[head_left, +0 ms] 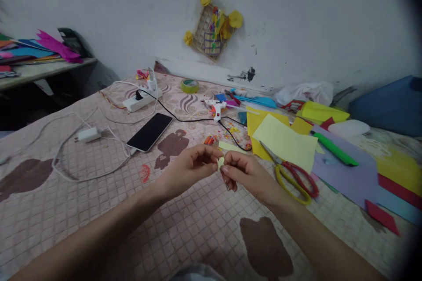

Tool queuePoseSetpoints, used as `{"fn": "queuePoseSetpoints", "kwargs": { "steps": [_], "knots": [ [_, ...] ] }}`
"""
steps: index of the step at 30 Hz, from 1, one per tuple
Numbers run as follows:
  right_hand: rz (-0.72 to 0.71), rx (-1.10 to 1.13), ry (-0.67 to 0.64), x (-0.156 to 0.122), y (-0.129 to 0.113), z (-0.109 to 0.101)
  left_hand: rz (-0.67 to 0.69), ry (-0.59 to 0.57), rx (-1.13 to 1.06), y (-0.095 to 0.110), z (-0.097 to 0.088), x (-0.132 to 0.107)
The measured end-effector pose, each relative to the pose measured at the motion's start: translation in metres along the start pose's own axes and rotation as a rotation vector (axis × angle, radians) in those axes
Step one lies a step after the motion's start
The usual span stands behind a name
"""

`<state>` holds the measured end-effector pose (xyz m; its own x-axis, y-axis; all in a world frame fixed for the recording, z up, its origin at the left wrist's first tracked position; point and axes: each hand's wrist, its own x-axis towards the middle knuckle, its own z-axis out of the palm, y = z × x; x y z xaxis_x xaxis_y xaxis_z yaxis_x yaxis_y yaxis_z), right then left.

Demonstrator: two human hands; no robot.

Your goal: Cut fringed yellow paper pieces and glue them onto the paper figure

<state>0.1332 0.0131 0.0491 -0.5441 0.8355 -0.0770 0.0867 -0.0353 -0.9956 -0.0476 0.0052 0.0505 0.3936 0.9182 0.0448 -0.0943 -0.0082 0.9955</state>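
Note:
Between my two hands is a small pale yellow piece of paper (220, 163), pinched at both sides. My left hand (194, 167) grips its left edge between thumb and fingertips. From the other side my right hand (242, 169) pinches it, with the lower fingers curled under. Just beyond the fingers lies a pale yellow paper strip (232, 146). Scissors (293, 175) with one yellow and one red handle rest right of my right hand, their blades over a pale yellow sheet (286, 138). A white glue gun (216, 107) lies farther back, its black cord curving toward my hands.
Left of my hands a phone (150, 131) is plugged into a white cable. Behind it are a power strip (140, 100) and a roll of tape (189, 86). Coloured sheets, including a purple one (346, 175), and a green cutter (334, 147) cover the right side. A woven decoration (206, 26) hangs on the wall.

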Motion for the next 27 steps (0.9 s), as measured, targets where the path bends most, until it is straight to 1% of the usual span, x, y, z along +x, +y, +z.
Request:
{"fn": "queuePoseSetpoints", "kwargs": {
  "steps": [2, 7, 10, 12, 19, 21, 25, 27],
  "knots": [
    [0.007, -0.003, -0.008, -0.003, 0.002, -0.001, -0.012, -0.042, 0.015, 0.0, 0.002, 0.0],
    [0.027, 0.042, 0.003, -0.014, 0.004, -0.004, -0.039, -0.046, -0.011, -0.004, 0.01, 0.004],
    [0.022, 0.147, 0.022, -0.02, 0.006, -0.005, -0.064, -0.03, -0.031, -0.006, 0.016, 0.008],
    [0.019, 0.176, 0.036, -0.023, 0.008, -0.006, -0.081, -0.005, -0.047, -0.006, 0.019, 0.009],
    [0.019, 0.08, 0.138, -0.026, 0.007, -0.009, -0.153, 0.012, -0.076, -0.011, 0.024, 0.01],
    [0.03, 0.076, 0.148, -0.026, 0.007, -0.01, -0.181, -0.002, -0.069, -0.01, 0.024, 0.009],
    [0.055, 0.062, 0.108, -0.026, 0.01, -0.009, -0.211, -0.079, -0.018, -0.009, 0.023, 0.007],
    [0.057, 0.084, 0.109, -0.024, 0.012, -0.008, -0.217, -0.088, -0.014, -0.009, 0.022, 0.007]
  ]
}}
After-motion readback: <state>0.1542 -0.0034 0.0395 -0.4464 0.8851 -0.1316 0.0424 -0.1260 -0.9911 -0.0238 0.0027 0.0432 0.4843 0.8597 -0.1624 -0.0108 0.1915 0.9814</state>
